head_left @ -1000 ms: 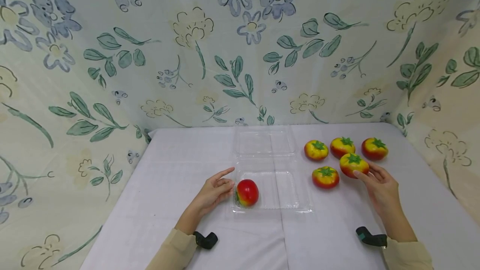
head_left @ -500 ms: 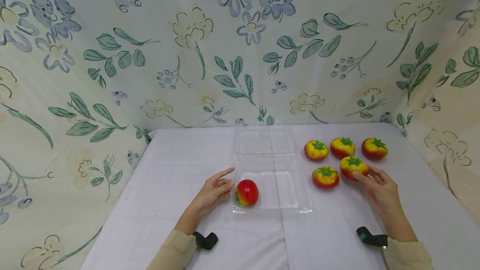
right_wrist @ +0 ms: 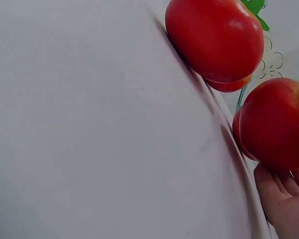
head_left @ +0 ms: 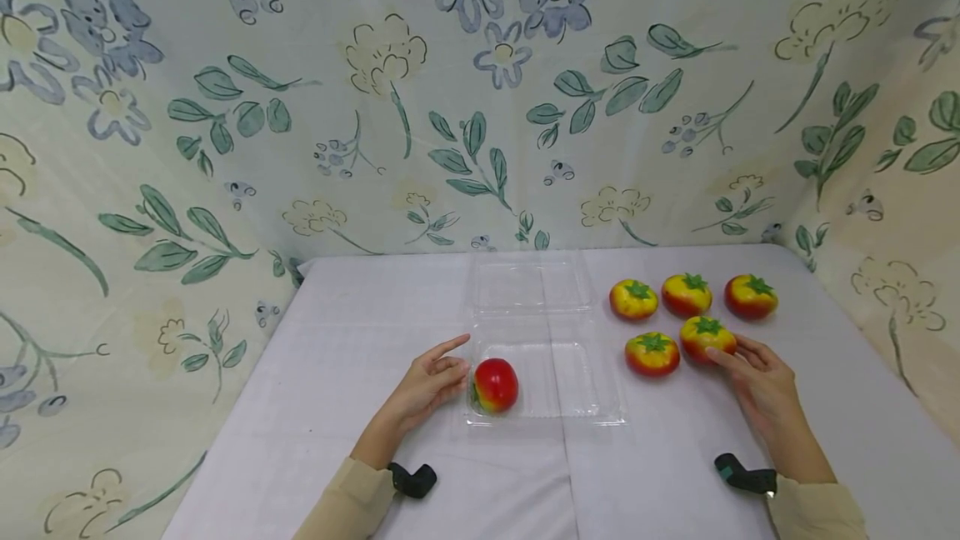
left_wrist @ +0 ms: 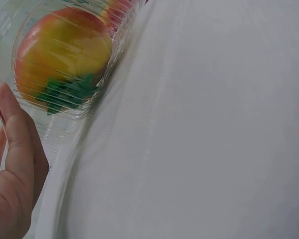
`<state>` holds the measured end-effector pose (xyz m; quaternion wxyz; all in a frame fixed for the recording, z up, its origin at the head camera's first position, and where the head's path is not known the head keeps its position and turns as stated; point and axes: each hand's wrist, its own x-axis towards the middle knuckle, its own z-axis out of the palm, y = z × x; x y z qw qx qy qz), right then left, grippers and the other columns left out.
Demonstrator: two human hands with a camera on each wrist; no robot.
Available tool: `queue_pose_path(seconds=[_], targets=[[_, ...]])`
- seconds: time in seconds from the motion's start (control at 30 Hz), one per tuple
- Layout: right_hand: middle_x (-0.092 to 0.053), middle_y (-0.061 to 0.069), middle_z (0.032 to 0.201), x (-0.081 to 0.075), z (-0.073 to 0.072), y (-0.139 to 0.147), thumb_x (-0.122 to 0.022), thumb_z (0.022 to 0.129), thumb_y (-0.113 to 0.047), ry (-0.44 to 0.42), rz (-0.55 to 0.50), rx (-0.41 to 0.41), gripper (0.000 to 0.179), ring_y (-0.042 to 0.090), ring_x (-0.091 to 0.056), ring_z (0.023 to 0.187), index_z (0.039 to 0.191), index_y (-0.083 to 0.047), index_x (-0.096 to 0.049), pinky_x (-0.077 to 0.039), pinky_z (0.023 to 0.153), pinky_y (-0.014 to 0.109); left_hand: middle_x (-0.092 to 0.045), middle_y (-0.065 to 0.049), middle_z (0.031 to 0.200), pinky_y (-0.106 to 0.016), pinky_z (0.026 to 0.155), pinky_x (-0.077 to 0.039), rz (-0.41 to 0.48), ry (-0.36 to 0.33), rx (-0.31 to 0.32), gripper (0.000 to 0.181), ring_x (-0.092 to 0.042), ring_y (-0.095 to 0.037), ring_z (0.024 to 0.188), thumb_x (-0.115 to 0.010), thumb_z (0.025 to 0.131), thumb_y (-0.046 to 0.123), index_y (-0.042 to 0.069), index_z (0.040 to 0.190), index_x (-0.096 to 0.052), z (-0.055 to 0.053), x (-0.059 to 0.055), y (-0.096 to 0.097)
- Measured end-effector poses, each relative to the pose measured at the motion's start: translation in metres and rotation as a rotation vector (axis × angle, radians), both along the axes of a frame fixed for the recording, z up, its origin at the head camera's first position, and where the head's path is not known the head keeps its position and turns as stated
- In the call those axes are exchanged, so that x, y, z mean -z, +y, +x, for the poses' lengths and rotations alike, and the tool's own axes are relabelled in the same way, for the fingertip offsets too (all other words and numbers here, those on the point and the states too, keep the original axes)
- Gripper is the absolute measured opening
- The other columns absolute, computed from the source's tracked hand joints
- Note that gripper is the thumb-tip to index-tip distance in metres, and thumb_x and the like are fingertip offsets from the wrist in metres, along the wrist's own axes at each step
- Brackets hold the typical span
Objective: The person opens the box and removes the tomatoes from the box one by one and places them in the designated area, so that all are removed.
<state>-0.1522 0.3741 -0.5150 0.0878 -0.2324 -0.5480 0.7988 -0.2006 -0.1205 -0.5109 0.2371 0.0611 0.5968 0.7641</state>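
In the head view my left hand (head_left: 426, 386) is at the left edge of a clear plastic container (head_left: 600, 394). In the left wrist view its thumb and a finger pinch the container's rim. One tomato (head_left: 496, 385) lies on its side in the container's left front corner, its green calyx showing through the wall in the left wrist view. My right hand (head_left: 767, 386) holds another red-and-yellow tomato (head_left: 705, 338), calyx up, by its right side. Close to the left of it sits a further tomato (head_left: 652, 354). In the right wrist view the held tomato (right_wrist: 276, 124) hides part of my fingers.
Behind my right hand stand three more tomatoes, at left (head_left: 633, 300), middle (head_left: 686, 296) and right (head_left: 751, 297). The container's lid (head_left: 532, 286) lies folded back. A white cloth covers the table (head_left: 360, 307), and a floral curtain (head_left: 510, 165) hangs behind it.
My right hand and the tomato it holds have shifted slightly down toward the front in the head view. The left hand and the container have stayed in place.
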Motion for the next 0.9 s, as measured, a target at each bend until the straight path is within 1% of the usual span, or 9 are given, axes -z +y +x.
queue_pose_path(seconds=[0.07, 0.1, 0.27, 0.3, 0.5, 0.53, 0.6, 0.83, 0.9], targets=[[-0.057, -0.012, 0.111, 0.0009, -0.0005, 0.0007, -0.080, 0.083, -0.002, 0.004, -0.006, 0.002, 0.058, 0.001, -0.055, 0.098, 0.133, -0.021, -0.059, -0.052, 0.076, 0.011, -0.062, -0.006, 0.101, -0.021, 0.077, -0.057, 0.001, -0.001, -0.001, 0.059, -0.063, -0.012, 0.077, -0.060, 0.098, 0.000, 0.006, 0.153, -0.038, -0.0001, 0.0000, 0.0002], [-0.058, -0.012, 0.110, 0.0013, -0.0008, 0.0013, -0.080, 0.083, 0.000, 0.016, -0.017, 0.003, 0.057, 0.001, -0.056, 0.098, 0.131, -0.021, -0.060, -0.053, 0.076, 0.012, -0.062, -0.006, 0.101, -0.021, 0.077, -0.057, 0.001, 0.000, 0.000, 0.060, -0.063, -0.012, 0.077, -0.060, 0.098, 0.000, 0.006, 0.153, -0.037, -0.0002, 0.0000, 0.0003], [-0.065, -0.011, 0.102, 0.0022, -0.0010, 0.0035, -0.078, 0.082, 0.007, 0.087, -0.067, -0.007, 0.042, 0.003, -0.060, 0.093, 0.112, -0.021, -0.070, -0.055, 0.076, 0.015, -0.062, -0.007, 0.101, -0.021, 0.076, -0.057, -0.005, 0.007, 0.000, 0.060, -0.063, -0.012, 0.077, -0.060, 0.098, 0.001, 0.006, 0.153, -0.038, -0.0002, 0.0001, 0.0007], [-0.065, -0.012, 0.103, 0.0020, -0.0007, 0.0034, -0.078, 0.082, 0.006, 0.083, -0.062, -0.013, 0.042, 0.002, -0.059, 0.093, 0.112, -0.022, -0.069, -0.055, 0.076, 0.015, -0.062, -0.007, 0.101, -0.021, 0.077, -0.057, -0.006, 0.008, 0.001, 0.060, -0.063, -0.012, 0.077, -0.061, 0.098, 0.001, 0.006, 0.153, -0.038, -0.0002, 0.0002, 0.0007], [-0.055, -0.012, 0.113, 0.0017, 0.0002, 0.0013, -0.080, 0.083, -0.003, -0.020, 0.011, -0.028, 0.051, 0.002, -0.053, 0.100, 0.125, -0.026, -0.061, -0.053, 0.077, 0.012, -0.062, -0.007, 0.101, -0.022, 0.077, -0.057, -0.004, 0.010, 0.002, 0.060, -0.063, -0.012, 0.077, -0.060, 0.099, 0.001, 0.005, 0.153, -0.036, -0.0004, 0.0002, 0.0009], [-0.055, -0.012, 0.113, 0.0021, 0.0002, 0.0013, -0.080, 0.083, -0.003, -0.027, 0.012, -0.028, 0.052, 0.002, -0.053, 0.100, 0.125, -0.026, -0.061, -0.053, 0.077, 0.012, -0.062, -0.007, 0.101, -0.022, 0.077, -0.057, -0.003, 0.010, 0.002, 0.060, -0.063, -0.012, 0.077, -0.060, 0.099, 0.001, 0.005, 0.154, -0.036, -0.0003, 0.0001, 0.0010], [-0.054, -0.011, 0.114, 0.0026, 0.0003, 0.0012, -0.080, 0.083, -0.003, -0.032, 0.008, -0.031, 0.052, 0.002, -0.053, 0.100, 0.126, -0.026, -0.061, -0.053, 0.077, 0.012, -0.062, -0.007, 0.101, -0.021, 0.077, -0.057, -0.001, 0.009, 0.002, 0.060, -0.064, -0.012, 0.077, -0.060, 0.099, 0.000, 0.005, 0.154, -0.036, -0.0001, -0.0003, 0.0011], [-0.053, -0.009, 0.114, 0.0036, -0.0004, 0.0014, -0.079, 0.083, 0.002, -0.003, -0.025, -0.041, 0.052, 0.001, -0.056, 0.097, 0.125, -0.024, -0.061, -0.054, 0.078, 0.014, -0.062, -0.007, 0.101, -0.021, 0.077, -0.057, 0.003, 0.008, 0.000, 0.060, -0.064, -0.012, 0.076, -0.060, 0.099, 0.000, 0.005, 0.153, -0.036, -0.0001, -0.0005, 0.0008], [-0.051, -0.009, 0.115, 0.0034, -0.0010, 0.0014, -0.080, 0.083, -0.001, -0.019, -0.010, -0.049, 0.054, 0.001, -0.055, 0.099, 0.127, -0.025, -0.059, -0.054, 0.077, 0.014, -0.062, -0.007, 0.101, -0.021, 0.077, -0.057, 0.003, 0.007, -0.001, 0.060, -0.064, -0.012, 0.076, -0.060, 0.098, 0.000, 0.005, 0.153, -0.037, -0.0001, -0.0004, 0.0005]])
